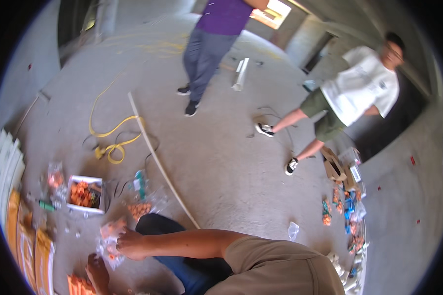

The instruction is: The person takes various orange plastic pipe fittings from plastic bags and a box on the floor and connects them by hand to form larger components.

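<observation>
My right hand (131, 244) reaches across from the right, its fingers closed on the edge of a clear plastic bag (110, 244) with orange-pink pieces inside. Just below and left of the bag is my left hand (97, 271). Its fingers are partly bent and too blurred to show whether they grip anything. Beside that hand, at the lower edge, lie several orange pieces (79, 285) in a row. Another clear bag of small orange parts (139, 210) rests on the floor by my knee.
A white box of orange fittings (85, 195) stands at the left, near long cartons (43, 260). A long white pipe (157, 160) and a yellow strap (115, 132) lie on the floor. Two people (214, 54) (352, 93) stand ahead. Bagged parts (349, 216) line the right wall.
</observation>
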A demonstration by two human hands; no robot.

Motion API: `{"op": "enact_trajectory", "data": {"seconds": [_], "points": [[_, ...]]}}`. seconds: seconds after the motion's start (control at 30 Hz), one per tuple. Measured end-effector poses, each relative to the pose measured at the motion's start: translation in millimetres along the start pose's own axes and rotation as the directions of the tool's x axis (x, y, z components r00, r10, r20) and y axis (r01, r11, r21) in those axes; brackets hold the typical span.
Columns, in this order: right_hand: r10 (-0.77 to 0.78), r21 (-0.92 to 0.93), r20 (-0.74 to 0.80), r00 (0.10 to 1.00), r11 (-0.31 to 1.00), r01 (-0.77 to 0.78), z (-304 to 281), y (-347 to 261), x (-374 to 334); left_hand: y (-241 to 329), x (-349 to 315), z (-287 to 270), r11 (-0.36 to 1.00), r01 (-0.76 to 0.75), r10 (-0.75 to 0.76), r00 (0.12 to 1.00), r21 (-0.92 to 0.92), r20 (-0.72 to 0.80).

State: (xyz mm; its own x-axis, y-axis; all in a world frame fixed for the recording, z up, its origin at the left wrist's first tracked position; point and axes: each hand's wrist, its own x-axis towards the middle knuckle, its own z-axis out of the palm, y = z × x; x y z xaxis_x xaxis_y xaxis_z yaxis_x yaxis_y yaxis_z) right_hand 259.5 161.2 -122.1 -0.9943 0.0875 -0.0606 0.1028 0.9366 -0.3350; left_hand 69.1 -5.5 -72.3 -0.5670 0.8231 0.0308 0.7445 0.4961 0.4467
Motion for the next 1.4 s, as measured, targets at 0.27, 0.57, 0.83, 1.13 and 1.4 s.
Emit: {"op": "enact_trajectory", "data": {"seconds": [0.27, 0.57, 0.83, 1.13, 1.4], "points": [[0.532, 0.368, -0.09, 0.842, 0.803, -0.468, -52, 72, -192, 8, -70, 138, 0.758, -0.649, 0.64, 0.721, -0.067, 0.264], [0.478, 0.38, -0.175, 0.861, 0.839, -0.388, -43, 63, -187, 102, -174, 202, 0.768, -0.62, 0.473, 0.377, -0.163, 0.796], [0.541, 0.421, -0.269, 0.797, 0.81, -0.408, -78, 95, -247, 151, -186, 82, 0.967, 0.067, 0.033, 0.923, -0.245, 0.382], [0.534, 0.329, -0.225, 0.815, 0.829, -0.452, -81, 79, -256, 160, -213, 95, 0.979, 0.017, 0.075, 0.893, -0.201, 0.443], [0.556, 0.349, -0.229, 0.799, 0.813, -0.466, -92, 80, -262, 144, -211, 105, 0.992, 0.004, 0.05, 0.899, -0.123, 0.435]]}}
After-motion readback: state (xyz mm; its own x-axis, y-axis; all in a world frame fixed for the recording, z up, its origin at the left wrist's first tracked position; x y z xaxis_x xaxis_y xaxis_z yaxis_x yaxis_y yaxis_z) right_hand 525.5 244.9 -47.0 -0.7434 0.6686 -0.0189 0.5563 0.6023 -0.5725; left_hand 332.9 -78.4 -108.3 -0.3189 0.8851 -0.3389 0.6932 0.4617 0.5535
